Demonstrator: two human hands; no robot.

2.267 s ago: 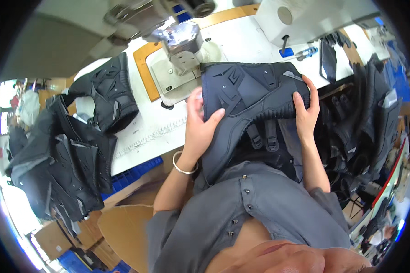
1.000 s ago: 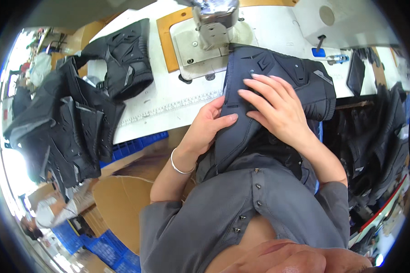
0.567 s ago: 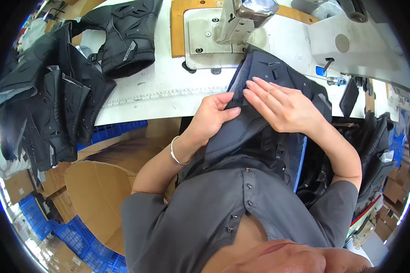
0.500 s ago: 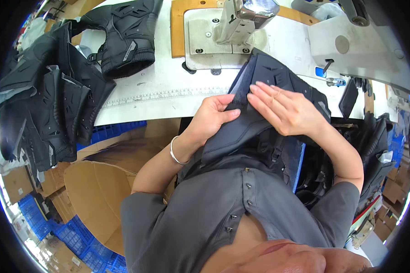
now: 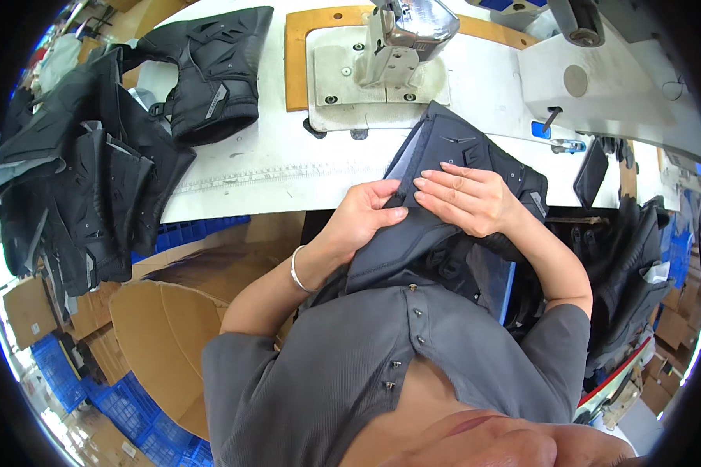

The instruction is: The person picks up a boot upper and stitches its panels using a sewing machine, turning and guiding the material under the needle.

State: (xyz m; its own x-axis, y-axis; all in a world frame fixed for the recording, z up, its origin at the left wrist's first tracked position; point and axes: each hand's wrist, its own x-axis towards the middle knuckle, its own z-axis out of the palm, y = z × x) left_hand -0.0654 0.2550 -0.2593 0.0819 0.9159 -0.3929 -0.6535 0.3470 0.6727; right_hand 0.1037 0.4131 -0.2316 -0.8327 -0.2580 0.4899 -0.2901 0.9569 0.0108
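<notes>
A black boot upper (image 5: 475, 152) lies across my lap and the near edge of the white table, its far corner reaching toward the machine base. My left hand (image 5: 366, 210) pinches the upper's open edge between thumb and fingers. My right hand (image 5: 467, 198) lies flat on the upper beside that edge, fingers stretched out and its thumb hidden. A strip of grey lining (image 5: 403, 162) shows along the opening. Buckles and straps (image 5: 446, 261) hang on the part below my right hand.
A sewing machine post (image 5: 401, 58) stands on a pale base beyond the upper. More black boot uppers (image 5: 214, 74) lie at the table's left, with a pile (image 5: 78, 171) nearer. A ruler strip (image 5: 280, 173) runs along the table. Below left are a cardboard box (image 5: 160, 335) and blue crates (image 5: 132, 412).
The right hand has come down and left, pressing flatter onto the upper near the left fingers. The upper has shifted slightly toward me. The left hand keeps its pinch.
</notes>
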